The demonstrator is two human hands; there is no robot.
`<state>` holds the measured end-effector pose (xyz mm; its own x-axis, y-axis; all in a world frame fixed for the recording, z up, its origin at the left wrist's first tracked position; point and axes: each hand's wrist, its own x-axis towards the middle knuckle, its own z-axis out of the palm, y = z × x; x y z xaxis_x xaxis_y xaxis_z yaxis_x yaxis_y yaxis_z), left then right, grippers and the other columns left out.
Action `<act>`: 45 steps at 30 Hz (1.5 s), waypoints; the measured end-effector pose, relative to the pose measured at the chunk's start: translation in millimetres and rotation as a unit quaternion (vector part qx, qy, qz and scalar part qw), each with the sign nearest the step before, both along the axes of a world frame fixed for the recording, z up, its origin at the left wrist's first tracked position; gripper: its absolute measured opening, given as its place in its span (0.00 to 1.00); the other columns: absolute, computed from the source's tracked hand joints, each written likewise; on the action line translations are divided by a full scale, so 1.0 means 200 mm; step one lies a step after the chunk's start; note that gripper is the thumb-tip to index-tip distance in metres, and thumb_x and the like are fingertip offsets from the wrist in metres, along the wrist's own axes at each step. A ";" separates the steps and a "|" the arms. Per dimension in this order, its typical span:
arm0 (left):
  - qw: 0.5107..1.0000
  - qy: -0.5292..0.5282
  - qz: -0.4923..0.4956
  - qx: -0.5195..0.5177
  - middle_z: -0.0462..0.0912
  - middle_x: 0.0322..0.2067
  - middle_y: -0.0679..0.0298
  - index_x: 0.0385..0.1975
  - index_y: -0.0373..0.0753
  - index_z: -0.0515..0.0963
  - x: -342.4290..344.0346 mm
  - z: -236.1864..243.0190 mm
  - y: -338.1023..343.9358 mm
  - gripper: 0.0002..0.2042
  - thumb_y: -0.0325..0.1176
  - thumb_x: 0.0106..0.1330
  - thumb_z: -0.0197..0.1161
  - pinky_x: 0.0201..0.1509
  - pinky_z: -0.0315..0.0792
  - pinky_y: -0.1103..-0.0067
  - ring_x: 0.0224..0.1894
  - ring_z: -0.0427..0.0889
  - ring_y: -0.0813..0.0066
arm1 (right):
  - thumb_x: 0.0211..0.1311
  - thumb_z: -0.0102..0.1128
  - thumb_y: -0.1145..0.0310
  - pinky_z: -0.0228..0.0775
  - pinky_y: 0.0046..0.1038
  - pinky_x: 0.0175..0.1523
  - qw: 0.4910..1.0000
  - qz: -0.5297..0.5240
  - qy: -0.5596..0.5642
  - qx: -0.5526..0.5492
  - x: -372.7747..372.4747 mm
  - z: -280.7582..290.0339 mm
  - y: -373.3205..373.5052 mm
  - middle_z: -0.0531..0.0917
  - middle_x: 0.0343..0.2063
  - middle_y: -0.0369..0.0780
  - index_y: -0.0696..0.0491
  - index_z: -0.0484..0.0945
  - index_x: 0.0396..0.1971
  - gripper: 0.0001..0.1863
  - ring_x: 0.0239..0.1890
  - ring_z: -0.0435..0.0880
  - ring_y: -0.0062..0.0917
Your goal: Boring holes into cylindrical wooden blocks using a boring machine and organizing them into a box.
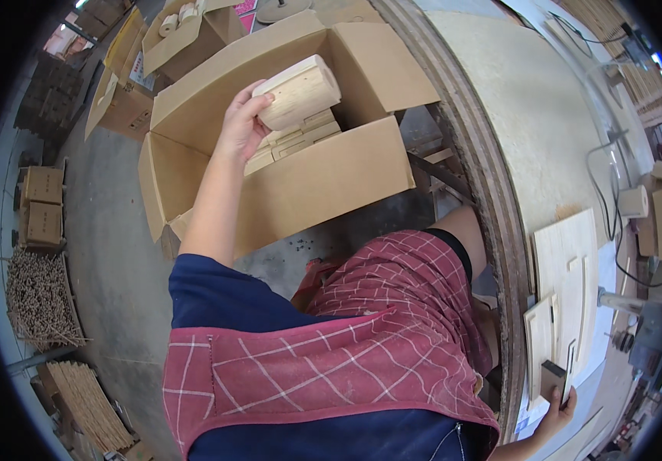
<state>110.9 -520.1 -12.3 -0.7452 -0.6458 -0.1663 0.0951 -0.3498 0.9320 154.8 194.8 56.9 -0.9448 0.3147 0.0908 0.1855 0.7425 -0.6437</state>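
Observation:
My left hand [248,123] is closed round one end of a pale, rounded wooden block [300,92], holding it tilted above a large open cardboard box [323,184]. Inside the box, beneath the block, lie several pale wooden pieces [296,142]. Far to the right, my right hand [557,415] is at the workbench [500,92], its fingers closed on a small dark rectangular piece [552,378] with a thin strip along its side. Its exact kind I cannot make out. It lies over flat pale wooden panels [565,261].
The bench's thick layered edge [492,184] runs down my right side. Another cardboard box [185,38] holding wooden rolls stands beyond the large box. On the left are stacked cartons [43,203] and bundled sticks [39,296]. A black cable [615,192] crosses the bench.

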 end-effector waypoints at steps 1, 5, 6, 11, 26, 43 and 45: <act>1.000 -0.012 0.019 -0.012 0.73 0.40 0.62 0.49 0.38 0.66 0.02 -0.01 -0.04 0.23 0.30 0.50 0.62 0.38 0.73 0.75 0.40 0.74 0.74 | 0.50 0.60 0.74 0.64 0.20 0.44 0.999 0.020 -0.030 0.018 -0.01 0.00 0.03 0.75 0.33 0.38 0.62 0.71 0.41 0.17 0.36 0.71 0.20; 0.995 -0.083 0.044 -0.045 0.74 0.39 0.62 0.50 0.39 0.64 0.09 -0.12 -0.25 0.26 0.31 0.49 0.63 0.34 0.71 0.78 0.36 0.75 0.76 | 0.50 0.58 0.78 0.65 0.20 0.42 0.988 0.058 -0.109 0.091 -0.06 0.05 0.00 0.76 0.33 0.38 0.62 0.70 0.41 0.16 0.35 0.73 0.21; 0.989 -0.129 0.029 -0.066 0.74 0.37 0.62 0.50 0.40 0.64 0.10 -0.12 -0.28 0.26 0.31 0.49 0.63 0.32 0.71 0.79 0.33 0.75 0.77 | 0.48 0.58 0.80 0.66 0.21 0.42 0.984 0.060 -0.129 0.106 -0.09 0.09 -0.10 0.76 0.32 0.39 0.62 0.70 0.40 0.16 0.35 0.73 0.22; 0.963 -0.247 -0.012 -0.109 0.76 0.34 0.63 0.51 0.39 0.63 0.27 -0.18 -0.48 0.28 0.30 0.48 0.64 0.30 0.69 0.81 0.27 0.74 0.79 | 0.46 0.65 0.62 0.68 0.29 0.41 0.935 0.015 -0.194 0.297 -0.10 0.17 -0.20 0.79 0.35 0.49 0.66 0.71 0.42 0.27 0.35 0.77 0.32; 0.843 -0.504 -0.184 0.041 0.72 0.33 0.64 0.56 0.42 0.59 0.65 -0.66 -0.78 0.30 0.26 0.50 0.59 0.28 0.69 0.81 0.26 0.72 0.79 | 0.51 0.60 0.64 0.68 0.30 0.40 0.900 0.065 -0.260 0.343 -0.21 0.24 -0.24 0.79 0.30 0.47 0.60 0.75 0.37 0.17 0.32 0.77 0.34; 0.438 -0.666 -0.486 -0.360 0.74 0.46 0.52 0.48 0.36 0.70 0.50 -0.77 -0.69 0.30 0.42 0.43 0.66 0.48 0.70 0.71 0.46 0.75 0.63 | 0.39 0.56 0.85 0.69 0.26 0.41 0.972 0.059 -0.197 0.110 -0.06 -0.03 0.48 0.78 0.31 0.39 0.60 0.71 0.40 0.21 0.33 0.76 0.25; 0.496 -0.689 -0.469 -0.243 0.63 0.56 0.53 0.59 0.41 0.54 0.50 -0.67 -0.62 0.40 0.41 0.44 0.65 0.53 0.67 0.70 0.53 0.69 0.61 | 0.37 0.58 0.81 0.66 0.29 0.46 0.955 0.023 -0.229 0.185 -0.12 0.03 0.18 0.78 0.34 0.44 0.62 0.69 0.44 0.26 0.38 0.75 0.30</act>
<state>210.1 -643.5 -147.2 -0.1505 -0.3360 -0.9298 -0.7418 0.6600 -0.1184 131.0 231.5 62.2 -0.9240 0.2991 -0.2382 0.3472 0.9173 -0.1951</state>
